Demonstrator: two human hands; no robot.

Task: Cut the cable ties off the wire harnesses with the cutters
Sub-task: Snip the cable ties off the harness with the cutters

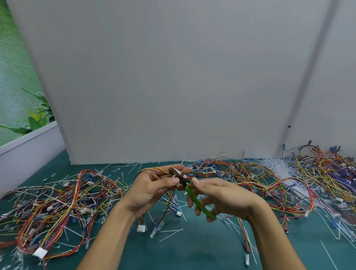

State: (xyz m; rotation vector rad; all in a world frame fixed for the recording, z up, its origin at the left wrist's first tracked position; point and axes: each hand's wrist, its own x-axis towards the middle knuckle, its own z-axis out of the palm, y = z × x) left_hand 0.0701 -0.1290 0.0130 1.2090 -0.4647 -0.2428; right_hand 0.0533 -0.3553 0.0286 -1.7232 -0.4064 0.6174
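Note:
My left hand (152, 188) pinches a thin wire harness (169, 197) of red, yellow and black wires above the green mat; its white connectors hang down below the hand. My right hand (221, 196) grips the green-handled cutters (195, 201). Their dark metal jaws (178, 174) rest against the wires right at my left fingertips. Whether a cable tie sits in the jaws is hidden by my fingers.
A tangled pile of harnesses (54, 207) lies on the left of the green mat (177, 256), another pile (255, 178) spreads right and a third (335, 169) sits far right. Cut white cable ties (170, 234) litter the mat. A grey board (171, 84) stands behind.

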